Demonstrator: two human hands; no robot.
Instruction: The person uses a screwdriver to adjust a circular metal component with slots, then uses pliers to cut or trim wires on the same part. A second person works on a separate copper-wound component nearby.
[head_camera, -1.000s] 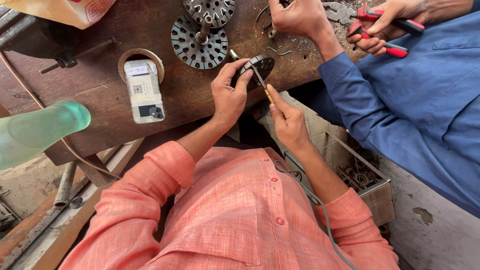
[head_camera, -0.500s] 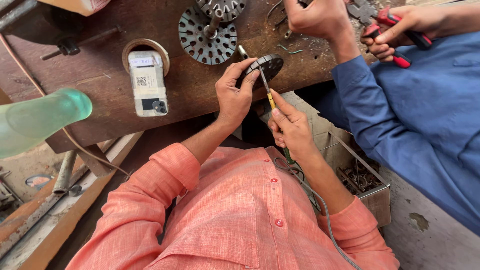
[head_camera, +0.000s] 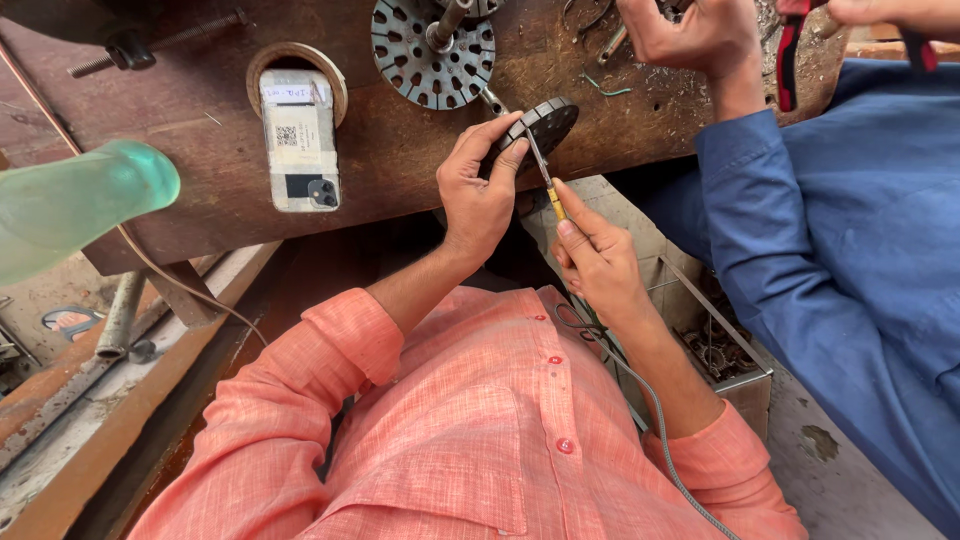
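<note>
Workbench (head_camera: 200, 200): hands hold disc (head_camera: 548, 122), soldering iron (head_camera: 545, 180) (tip touching).

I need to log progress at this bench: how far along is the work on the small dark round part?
In hand: the left hand grips the small dark round part at the bench edge, while the right hand presses the tip of a corded, yellow-banded tool to it. A larger slotted disc lies on the bench. What is finished or left on the part cannot be told.

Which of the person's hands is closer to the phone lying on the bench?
Left. The left hand holds the small dark disc beside the phone; the right hand is farther off.
</note>
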